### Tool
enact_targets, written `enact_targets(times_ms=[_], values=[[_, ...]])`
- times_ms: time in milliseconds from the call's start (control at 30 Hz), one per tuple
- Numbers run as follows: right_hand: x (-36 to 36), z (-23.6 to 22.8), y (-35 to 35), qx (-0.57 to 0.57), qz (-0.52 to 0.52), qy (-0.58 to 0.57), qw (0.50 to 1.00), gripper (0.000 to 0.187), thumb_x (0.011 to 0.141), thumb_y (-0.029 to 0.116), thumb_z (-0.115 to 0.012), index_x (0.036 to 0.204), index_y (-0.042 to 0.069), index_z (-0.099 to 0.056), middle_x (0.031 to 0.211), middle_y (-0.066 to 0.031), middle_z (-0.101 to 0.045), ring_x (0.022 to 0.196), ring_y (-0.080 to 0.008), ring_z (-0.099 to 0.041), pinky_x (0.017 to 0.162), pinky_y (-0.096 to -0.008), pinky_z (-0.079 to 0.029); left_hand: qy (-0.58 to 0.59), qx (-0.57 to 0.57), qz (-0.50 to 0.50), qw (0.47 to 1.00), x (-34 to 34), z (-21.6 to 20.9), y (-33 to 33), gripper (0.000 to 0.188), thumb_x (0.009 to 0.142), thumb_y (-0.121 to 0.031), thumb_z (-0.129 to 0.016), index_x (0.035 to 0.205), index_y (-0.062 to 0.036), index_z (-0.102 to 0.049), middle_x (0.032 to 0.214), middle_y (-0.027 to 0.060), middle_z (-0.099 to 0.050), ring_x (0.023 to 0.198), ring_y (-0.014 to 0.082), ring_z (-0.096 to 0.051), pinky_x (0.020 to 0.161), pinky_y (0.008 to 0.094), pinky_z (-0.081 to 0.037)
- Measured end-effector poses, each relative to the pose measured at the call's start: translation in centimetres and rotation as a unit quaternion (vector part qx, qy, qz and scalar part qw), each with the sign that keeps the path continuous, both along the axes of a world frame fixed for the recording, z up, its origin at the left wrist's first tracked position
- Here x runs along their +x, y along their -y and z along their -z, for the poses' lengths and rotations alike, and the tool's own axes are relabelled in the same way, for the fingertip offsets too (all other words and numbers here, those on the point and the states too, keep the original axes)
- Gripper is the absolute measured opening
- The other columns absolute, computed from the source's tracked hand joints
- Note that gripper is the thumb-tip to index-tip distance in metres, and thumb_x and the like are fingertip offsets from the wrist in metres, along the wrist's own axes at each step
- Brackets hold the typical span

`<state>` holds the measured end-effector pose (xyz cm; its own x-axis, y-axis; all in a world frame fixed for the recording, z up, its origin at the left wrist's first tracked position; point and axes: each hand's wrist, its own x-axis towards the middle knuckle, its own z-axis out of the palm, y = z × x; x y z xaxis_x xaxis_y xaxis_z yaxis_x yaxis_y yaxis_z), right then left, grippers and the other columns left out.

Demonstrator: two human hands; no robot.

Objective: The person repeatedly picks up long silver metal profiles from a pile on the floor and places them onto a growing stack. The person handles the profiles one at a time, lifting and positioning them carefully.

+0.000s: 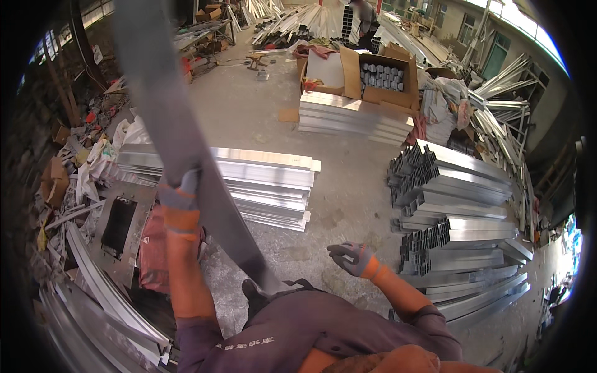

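My left hand, in a grey and orange glove, grips the edge of a long grey metal profile. The profile stands upright and slightly tilted, running from the top of the head view down to near my feet. My right hand, in a matching glove, hangs open over the floor with fingers loosely bent and nothing visible in it. Behind the profile lies a stack of silver metal profiles. To the right of my right hand, more metal profiles are stacked with their dark hollow ends facing left.
Farther off, an open cardboard box of metal pieces sits on stacked profiles. A red sack and long metal strips lie at the left. Another person stands at the far back. Loose lengths and sacks line the right wall.
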<state>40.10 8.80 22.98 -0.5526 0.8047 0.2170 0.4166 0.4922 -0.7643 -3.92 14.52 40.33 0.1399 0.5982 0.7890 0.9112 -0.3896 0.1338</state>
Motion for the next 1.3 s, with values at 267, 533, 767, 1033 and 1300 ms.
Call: enact_targets(times_ms=[267,533,767,1033,1300], values=[[0.7,-14.4,1.2,0.367,0.128,-0.067,0.919,0.030,0.083,0.003,-0.060,0.111,0.000,-0.070,0.100,-0.0151,-0.071,0.092,-0.0342,-0.070,0.086,-0.0394,-0.056,-0.007,-0.270,0.078,0.960,16.4,-5.6,0.8,0.053,0.081,-0.049,-0.078,0.097,-0.0003,-0.062,0.076,0.0234,-0.068,0.074,0.0379,-0.072,0.066,0.0447,-0.056],[7.4,-11.1,-2.3,0.341,0.266,0.170,0.885,0.050,0.082,0.022,-0.071,0.128,0.004,-0.063,0.117,-0.0177,-0.066,0.106,-0.0386,-0.061,0.098,-0.0489,-0.048,-0.213,-0.478,0.118,0.844,18.4,4.5,1.7,0.059,0.085,-0.062,-0.067,0.107,-0.0061,-0.065,0.098,0.0168,-0.074,0.096,0.0328,-0.072,0.086,0.0431,-0.055],[9.8,4.1,0.8,-0.036,0.083,0.442,0.893,0.093,0.080,0.067,-0.068,0.152,0.014,-0.041,0.132,-0.0208,-0.061,0.117,-0.0390,-0.061,0.103,-0.0483,-0.045,-0.228,-0.507,0.075,0.828,7.0,17.3,3.5,0.049,0.077,-0.055,-0.077,0.104,-0.0142,-0.069,0.102,0.0123,-0.073,0.102,0.0301,-0.070,0.090,0.0432,-0.051],[9.3,11.9,4.7,-0.106,0.094,0.474,0.869,0.095,0.077,0.070,-0.070,0.150,0.016,-0.044,0.111,-0.0218,-0.069,0.101,-0.0383,-0.069,0.089,-0.0469,-0.053,-0.214,-0.498,0.005,0.840,-6.4,23.5,4.4,0.049,0.068,-0.051,-0.083,0.102,-0.0172,-0.073,0.103,0.0095,-0.072,0.108,0.0282,-0.065,0.100,0.0416,-0.043],[-4.5,17.0,-0.3,-0.029,-0.028,0.378,0.925,0.055,0.082,0.054,-0.071,0.123,0.018,-0.061,0.097,-0.0149,-0.073,0.091,-0.0365,-0.071,0.078,-0.0492,-0.056,-0.238,-0.524,-0.142,0.805,-21.4,26.5,4.1,0.077,0.068,-0.057,-0.078,0.130,-0.0156,-0.060,0.130,0.0118,-0.061,0.129,0.0301,-0.052,0.116,0.0505,-0.032]])
